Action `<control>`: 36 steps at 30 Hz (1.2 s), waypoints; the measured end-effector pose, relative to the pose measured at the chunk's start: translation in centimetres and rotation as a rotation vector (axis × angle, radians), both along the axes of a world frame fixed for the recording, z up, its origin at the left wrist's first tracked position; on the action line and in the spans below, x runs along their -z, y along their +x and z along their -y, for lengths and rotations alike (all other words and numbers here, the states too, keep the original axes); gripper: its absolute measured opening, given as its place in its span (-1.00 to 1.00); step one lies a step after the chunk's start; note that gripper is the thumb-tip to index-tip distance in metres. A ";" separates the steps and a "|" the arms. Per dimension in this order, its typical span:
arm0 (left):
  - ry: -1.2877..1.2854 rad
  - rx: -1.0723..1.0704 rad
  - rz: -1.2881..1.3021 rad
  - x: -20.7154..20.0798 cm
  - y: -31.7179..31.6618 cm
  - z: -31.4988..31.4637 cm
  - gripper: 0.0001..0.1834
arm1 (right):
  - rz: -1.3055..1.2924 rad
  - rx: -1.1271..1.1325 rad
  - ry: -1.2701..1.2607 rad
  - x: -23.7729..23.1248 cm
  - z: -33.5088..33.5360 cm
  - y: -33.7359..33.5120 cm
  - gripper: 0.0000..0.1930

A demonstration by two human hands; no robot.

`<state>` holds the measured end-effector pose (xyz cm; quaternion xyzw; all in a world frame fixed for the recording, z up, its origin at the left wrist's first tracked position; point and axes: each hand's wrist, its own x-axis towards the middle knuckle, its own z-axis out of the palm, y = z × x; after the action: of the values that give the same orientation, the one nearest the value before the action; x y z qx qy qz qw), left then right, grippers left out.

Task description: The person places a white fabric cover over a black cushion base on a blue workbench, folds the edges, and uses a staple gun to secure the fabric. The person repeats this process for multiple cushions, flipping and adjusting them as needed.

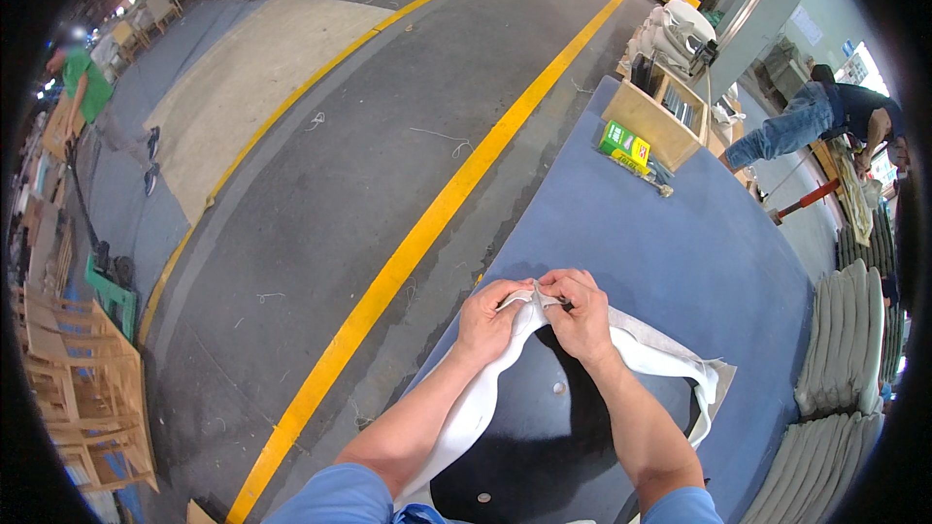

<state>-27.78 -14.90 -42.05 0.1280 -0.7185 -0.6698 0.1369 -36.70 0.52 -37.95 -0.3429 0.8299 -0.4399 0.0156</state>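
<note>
A black panel with small round holes lies on the blue table, its border wrapped in white padded fabric. At the panel's far corner, my left hand pinches the fabric edge. Close beside it, my right hand is closed on the same gathered fabric, the two hands' fingertips nearly meeting. Beyond my right forearm, a loose greyish flap of cloth sticks out past the panel's right corner. My forearms cover part of the panel.
On the blue table stand a wooden box and a green-yellow carton. Stacked grey cushions rise at the right. A person bends at the far right; another in green walks at the left near wooden frames.
</note>
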 end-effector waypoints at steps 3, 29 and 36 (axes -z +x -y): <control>-0.030 0.019 -0.014 -0.2 0.0 0.0 -0.77 | -0.005 0.028 0.000 0.0 0.0 0.1 -0.84; 0.183 0.352 -0.062 0.8 -0.1 3.7 -0.77 | -0.075 -0.025 -0.066 -0.1 0.4 0.6 -0.83; 0.495 0.306 0.294 -1.5 -3.7 4.2 -0.72 | -0.108 -0.014 -0.061 0.2 0.2 0.6 -0.83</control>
<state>-31.47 -19.06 -40.53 0.1433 -0.5570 -0.8112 -0.1059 -36.14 0.37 -38.20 -0.3721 0.8134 -0.4457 -0.0366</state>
